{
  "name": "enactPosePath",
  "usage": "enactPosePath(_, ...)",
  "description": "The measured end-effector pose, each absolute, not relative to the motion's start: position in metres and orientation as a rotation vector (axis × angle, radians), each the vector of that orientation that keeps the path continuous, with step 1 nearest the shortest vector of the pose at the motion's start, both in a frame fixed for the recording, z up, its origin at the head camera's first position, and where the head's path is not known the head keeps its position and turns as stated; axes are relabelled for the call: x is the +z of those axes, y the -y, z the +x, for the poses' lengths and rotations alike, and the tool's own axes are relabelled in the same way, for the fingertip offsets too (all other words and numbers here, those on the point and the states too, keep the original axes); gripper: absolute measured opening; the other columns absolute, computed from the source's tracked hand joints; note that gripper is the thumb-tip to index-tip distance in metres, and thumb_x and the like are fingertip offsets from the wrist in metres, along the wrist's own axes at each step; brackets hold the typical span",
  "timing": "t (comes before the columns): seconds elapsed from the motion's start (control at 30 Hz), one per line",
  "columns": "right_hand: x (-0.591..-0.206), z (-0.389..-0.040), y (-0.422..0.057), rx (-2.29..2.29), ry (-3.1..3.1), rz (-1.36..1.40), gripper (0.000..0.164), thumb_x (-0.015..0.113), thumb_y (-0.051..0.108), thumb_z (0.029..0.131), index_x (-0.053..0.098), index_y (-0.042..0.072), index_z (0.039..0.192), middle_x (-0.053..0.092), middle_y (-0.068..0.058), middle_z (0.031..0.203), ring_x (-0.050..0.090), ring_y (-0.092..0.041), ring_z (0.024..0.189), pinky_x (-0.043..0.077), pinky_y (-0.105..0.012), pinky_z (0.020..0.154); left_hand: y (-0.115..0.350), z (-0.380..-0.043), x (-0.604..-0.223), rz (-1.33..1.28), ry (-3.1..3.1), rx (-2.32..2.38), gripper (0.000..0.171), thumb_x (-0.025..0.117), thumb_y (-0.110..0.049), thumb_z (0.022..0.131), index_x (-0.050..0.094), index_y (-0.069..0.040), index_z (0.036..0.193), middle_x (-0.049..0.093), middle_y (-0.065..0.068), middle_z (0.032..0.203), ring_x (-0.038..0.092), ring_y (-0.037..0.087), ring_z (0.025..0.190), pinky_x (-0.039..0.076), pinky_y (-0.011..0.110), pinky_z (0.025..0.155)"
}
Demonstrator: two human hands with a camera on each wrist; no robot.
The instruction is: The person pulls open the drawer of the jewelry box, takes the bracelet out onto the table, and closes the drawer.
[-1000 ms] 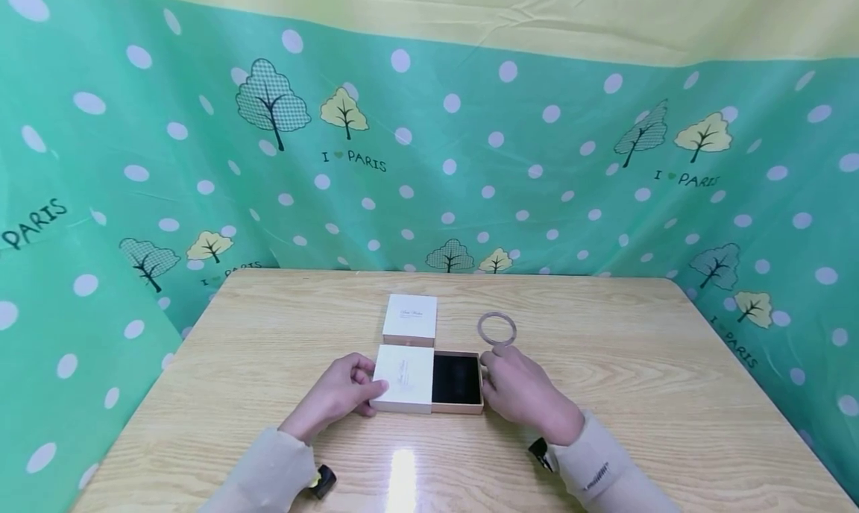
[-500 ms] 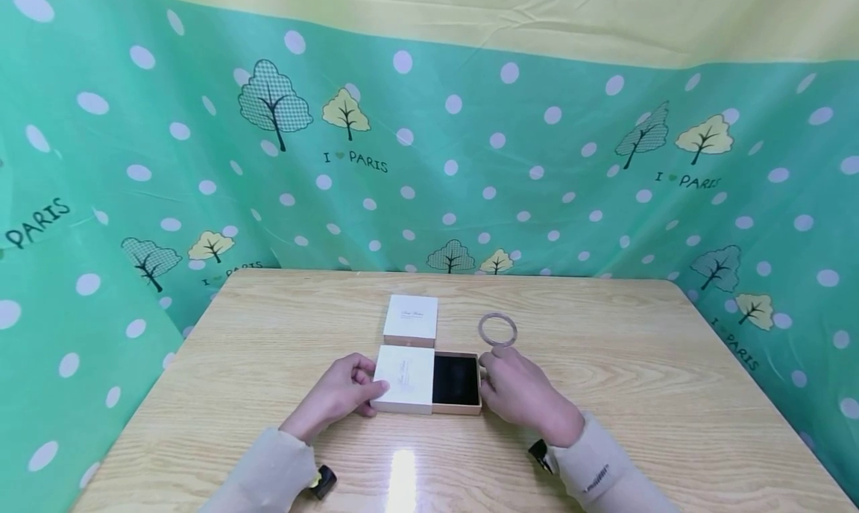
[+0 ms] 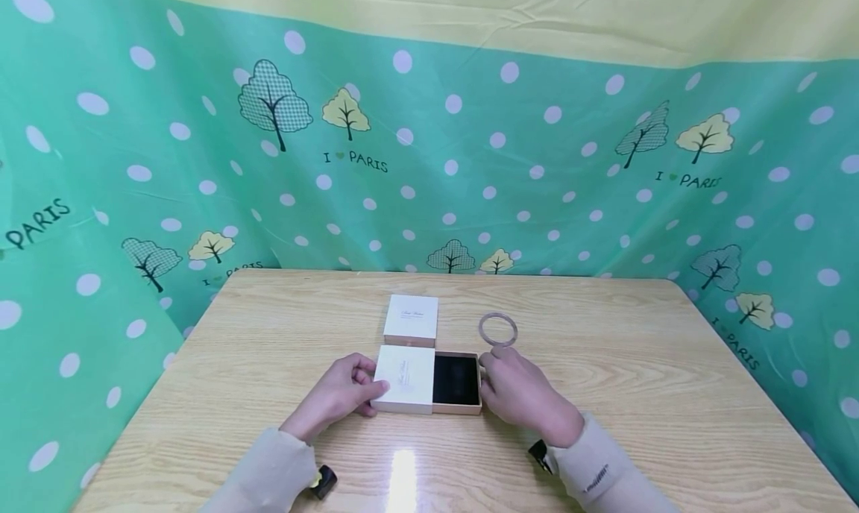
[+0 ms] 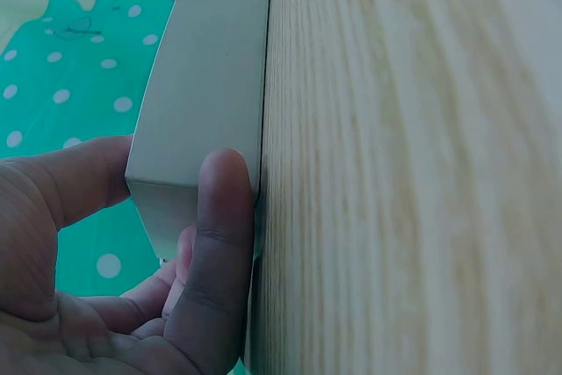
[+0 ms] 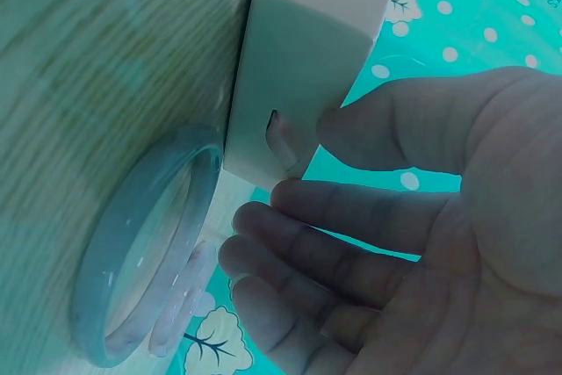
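Observation:
A white sleeve-style gift box [image 3: 405,377] lies on the table with its drawer [image 3: 456,380] partly slid out to the right, showing a black lining. My left hand [image 3: 338,394] grips the sleeve's left end, thumb on top and a finger along the near side [image 4: 211,85]. At the drawer's outer end is my right hand [image 3: 520,390]. In the right wrist view its thumb and index fingertips touch the end's upper edge and corner, near a small ribbon tab [image 5: 281,140]; the other fingers are loosely bent. Just beyond this hand lies a pale translucent bangle [image 3: 498,329].
Directly behind the opened box, a second white box [image 3: 411,318] sits closed on the wooden table [image 3: 604,364]. A green dotted curtain [image 3: 470,155] hangs along the table's back and left side. Light reflects off the tabletop near the front.
The drawer has shifted very slightly left into the sleeve, between the first two frames, and my right hand moved with it. Since then both hands and the bangle look still.

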State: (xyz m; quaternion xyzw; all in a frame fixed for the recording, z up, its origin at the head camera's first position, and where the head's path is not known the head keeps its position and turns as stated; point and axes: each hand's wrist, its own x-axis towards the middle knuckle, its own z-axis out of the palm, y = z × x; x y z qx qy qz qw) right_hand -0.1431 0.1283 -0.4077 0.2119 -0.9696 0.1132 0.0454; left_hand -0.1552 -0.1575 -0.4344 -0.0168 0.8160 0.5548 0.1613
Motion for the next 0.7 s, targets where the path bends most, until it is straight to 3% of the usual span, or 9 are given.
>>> enactPosePath(0.7, -0.4079, -0.1413, -0.1254, 0.351, 2.964, 0.635, 0.006, 0.064, 0.011, 0.083, 0.062, 0.008, 0.087, 0.045, 0.003, 0.075, 0.041, -0.013, 0.066, 0.04, -0.028, 0.055, 0.1582, -0.1556, -0.4357, -0.038, -2.333, 1.584, 0.038, 0.073, -0.011, 0.084, 0.052, 0.003, 0.112, 0.051, 0.011, 0.082, 0.061, 0.021, 0.058, 0.057, 0.034, 0.057)
